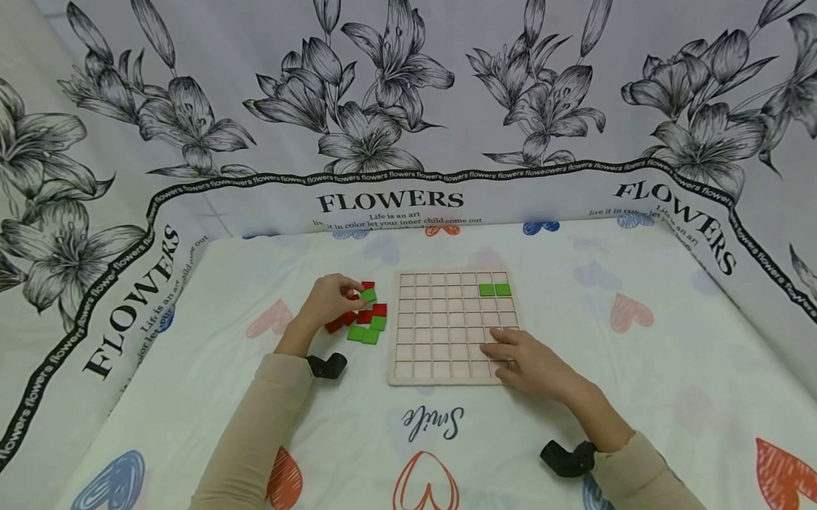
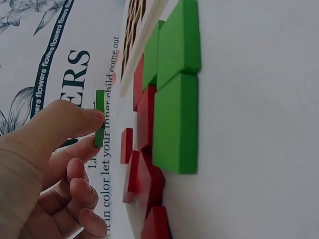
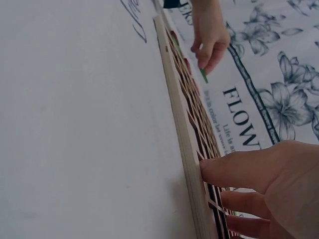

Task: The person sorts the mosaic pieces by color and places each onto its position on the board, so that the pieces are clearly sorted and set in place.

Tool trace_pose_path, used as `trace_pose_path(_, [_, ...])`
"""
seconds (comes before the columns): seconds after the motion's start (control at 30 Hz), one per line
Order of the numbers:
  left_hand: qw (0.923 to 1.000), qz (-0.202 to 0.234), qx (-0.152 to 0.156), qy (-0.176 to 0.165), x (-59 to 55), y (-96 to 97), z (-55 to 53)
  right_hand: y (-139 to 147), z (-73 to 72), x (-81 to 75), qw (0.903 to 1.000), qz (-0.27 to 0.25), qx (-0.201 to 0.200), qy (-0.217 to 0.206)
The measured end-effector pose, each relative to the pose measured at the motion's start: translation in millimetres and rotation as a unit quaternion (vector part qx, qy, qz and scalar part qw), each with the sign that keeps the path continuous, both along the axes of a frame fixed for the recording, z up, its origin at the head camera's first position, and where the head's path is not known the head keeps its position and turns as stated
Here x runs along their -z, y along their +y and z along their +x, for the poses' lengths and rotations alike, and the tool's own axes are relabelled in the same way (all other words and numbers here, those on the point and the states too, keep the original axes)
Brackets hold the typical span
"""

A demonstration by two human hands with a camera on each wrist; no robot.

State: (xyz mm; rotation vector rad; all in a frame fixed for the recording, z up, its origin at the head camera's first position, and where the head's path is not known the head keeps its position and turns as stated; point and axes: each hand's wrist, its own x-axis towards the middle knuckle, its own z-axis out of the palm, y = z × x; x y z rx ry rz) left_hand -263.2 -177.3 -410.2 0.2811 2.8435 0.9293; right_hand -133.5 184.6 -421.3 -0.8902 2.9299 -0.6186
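Observation:
My left hand pinches a small green square tile between thumb and forefinger, lifted above a loose pile. In the left wrist view, this tile is seen edge-on, the other fingers loosely curled below it. The pile holds several red tiles and several green tiles, some touching. Right of it lies a wooden grid board. Two green tiles sit side by side in cells near its upper right corner. With relaxed fingers, my right hand rests on the board's lower right part, thumb by the near edge.
A white cloth printed with hearts covers the table. Behind and at both sides hangs a white flowered curtain. A black band circles the left wrist, another black band the right.

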Motion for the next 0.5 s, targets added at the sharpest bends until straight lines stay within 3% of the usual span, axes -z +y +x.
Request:
trace_pose_path(0.27, [0.9998,0.006,0.016,0.005,-9.0,13.1,6.8,3,2.4,5.6,0.9999,-0.015,0.003,0.001])
trace_pose_path(0.5, [0.9987,-0.005,0.038,0.035,-18.4,27.1,10.4,4,1.2,3.7,1.0000,-0.004,-0.004,0.005])
